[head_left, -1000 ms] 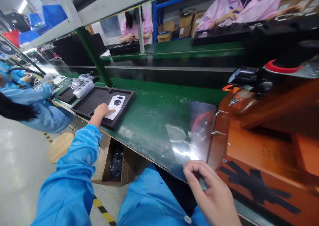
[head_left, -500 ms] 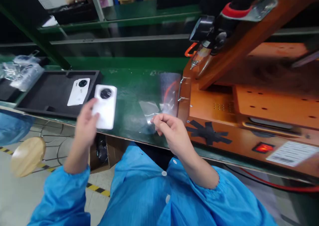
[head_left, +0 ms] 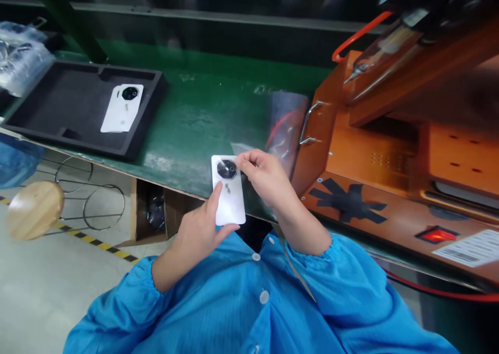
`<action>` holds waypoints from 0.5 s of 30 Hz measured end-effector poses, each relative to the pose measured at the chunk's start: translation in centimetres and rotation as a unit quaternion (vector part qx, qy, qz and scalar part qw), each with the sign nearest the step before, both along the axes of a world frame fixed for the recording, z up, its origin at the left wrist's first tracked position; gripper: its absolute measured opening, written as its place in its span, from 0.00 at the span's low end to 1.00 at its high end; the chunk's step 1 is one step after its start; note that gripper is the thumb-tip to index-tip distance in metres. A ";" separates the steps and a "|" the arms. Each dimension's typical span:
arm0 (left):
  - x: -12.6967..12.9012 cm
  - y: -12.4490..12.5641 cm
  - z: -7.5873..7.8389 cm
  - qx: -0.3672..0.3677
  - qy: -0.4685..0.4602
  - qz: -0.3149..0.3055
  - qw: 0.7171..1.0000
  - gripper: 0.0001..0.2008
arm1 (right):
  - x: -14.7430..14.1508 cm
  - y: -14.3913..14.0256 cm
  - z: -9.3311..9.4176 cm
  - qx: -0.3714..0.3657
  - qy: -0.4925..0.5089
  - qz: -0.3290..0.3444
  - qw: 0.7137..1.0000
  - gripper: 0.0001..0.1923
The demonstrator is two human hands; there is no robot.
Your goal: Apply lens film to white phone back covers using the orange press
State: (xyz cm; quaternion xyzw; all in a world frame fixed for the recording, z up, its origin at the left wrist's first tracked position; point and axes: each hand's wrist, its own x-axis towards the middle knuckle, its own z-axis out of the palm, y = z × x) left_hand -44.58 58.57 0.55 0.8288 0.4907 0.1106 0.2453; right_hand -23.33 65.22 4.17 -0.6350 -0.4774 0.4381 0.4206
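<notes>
The person is holding a white phone back cover just over the near edge of the green bench, the left hand gripping its lower end. The right hand is pinching at the camera ring, seemingly peeling or laying film. Next, I'd judge, calls for a steady fingertip pull. Another cover is lying in the black tray, far left.

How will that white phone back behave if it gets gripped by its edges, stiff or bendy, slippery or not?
The white phone back looks thin and flat, so probably light and a little flexible. Its surface looks smooth, so it may slip; the left hand supports it from below while the right hand pinches at the top corner.
</notes>
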 end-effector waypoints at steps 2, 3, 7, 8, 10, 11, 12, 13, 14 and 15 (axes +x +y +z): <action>0.0 -0.2 -0.2 0.083 0.023 0.001 0.996 0.48 | -0.3 0.2 -0.3 -0.002 -0.015 -0.005 1.000 0.12; -0.2 -0.3 -0.3 0.135 0.017 -0.009 0.991 0.44 | -0.3 0.2 -0.4 -0.004 -0.024 -0.007 1.000 0.11; -1.6 1.1 -0.4 0.265 -0.025 -0.104 0.958 0.30 | 0.2 0.0 -0.2 0.018 -0.064 -0.022 0.998 0.10; -1.9 1.6 -0.6 0.265 -0.016 -0.131 0.955 0.30 | 0.4 0.0 -0.1 0.027 -0.068 -0.026 0.997 0.09; -2.1 2.3 -1.0 0.252 0.007 -0.171 0.952 0.31 | 0.7 0.1 0.0 0.034 -0.068 -0.032 0.997 0.09; -2.0 2.5 -1.3 0.250 0.009 -0.182 0.951 0.30 | 0.8 0.1 -0.1 0.032 -0.066 -0.030 0.997 0.10; -1.7 2.4 -1.7 0.251 0.004 -0.184 0.951 0.28 | 0.9 0.1 -0.1 0.026 -0.063 -0.027 0.997 0.10; -1.4 2.2 -2.1 0.252 -0.007 -0.179 0.951 0.27 | 0.9 0.1 -0.3 0.020 -0.063 -0.023 0.998 0.10; -1.0 1.9 -2.5 0.254 -0.021 -0.170 0.952 0.26 | 0.8 0.1 -0.4 0.016 -0.066 -0.020 0.997 0.10; -0.5 1.6 -2.9 0.256 -0.035 -0.161 0.952 0.26 | 0.8 0.0 -0.6 0.015 -0.073 -0.019 0.997 0.10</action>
